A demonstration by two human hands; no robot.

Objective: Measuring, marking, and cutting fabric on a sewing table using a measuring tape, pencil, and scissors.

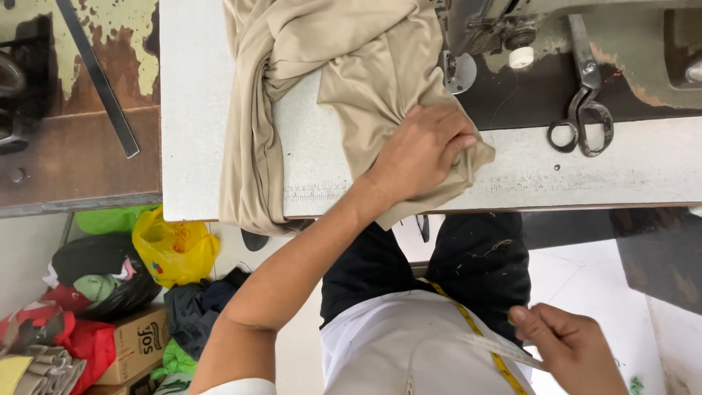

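Bare table (197, 110) left of fabric (351, 80); scissors (585, 110), machine head (497, 22) rightward.

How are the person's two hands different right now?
The left hand is up on the sewing table, pressing down on the beige cloth; the right hand is low by the lap, off the table. The left hand lies spread over wide cloth; the right hand pinches a thin strip beside the yellow tape measure. Both hands are bare.
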